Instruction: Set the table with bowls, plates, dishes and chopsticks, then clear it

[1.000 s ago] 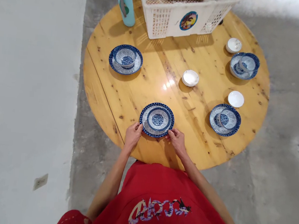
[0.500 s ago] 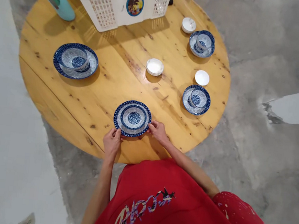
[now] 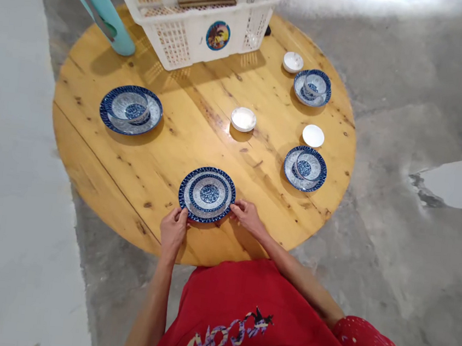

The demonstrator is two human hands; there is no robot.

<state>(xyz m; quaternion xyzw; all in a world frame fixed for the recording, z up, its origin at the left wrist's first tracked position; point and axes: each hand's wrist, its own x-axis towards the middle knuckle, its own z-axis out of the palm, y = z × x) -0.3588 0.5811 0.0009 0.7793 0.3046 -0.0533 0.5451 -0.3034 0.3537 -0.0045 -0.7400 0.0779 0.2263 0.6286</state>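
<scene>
A round blue-and-white patterned plate (image 3: 185,187) is at the near side of the wooden table, with a smaller blue-rimmed dish (image 3: 209,194) nested in its middle. My left hand (image 3: 173,229) pinches the plate's lower left rim, thumb on top. On the lower right rim, my right hand (image 3: 248,216) grips with thumb and fingers. The undersides of the fingers are hidden, and I cannot tell whether the plate touches the table.
The round wooden table (image 3: 141,166) carries a white plastic basket (image 3: 195,40) and a turquoise object (image 3: 107,14) at the back. Patterned plates with bowls sit at left (image 3: 154,118), right (image 3: 289,171) and back right (image 3: 325,97). Small white dishes (image 3: 243,118) stand among them.
The camera view has shifted, so everything sits lower in the picture and more of the basket's inside shows. Both hands keep the same hold on the plate.
</scene>
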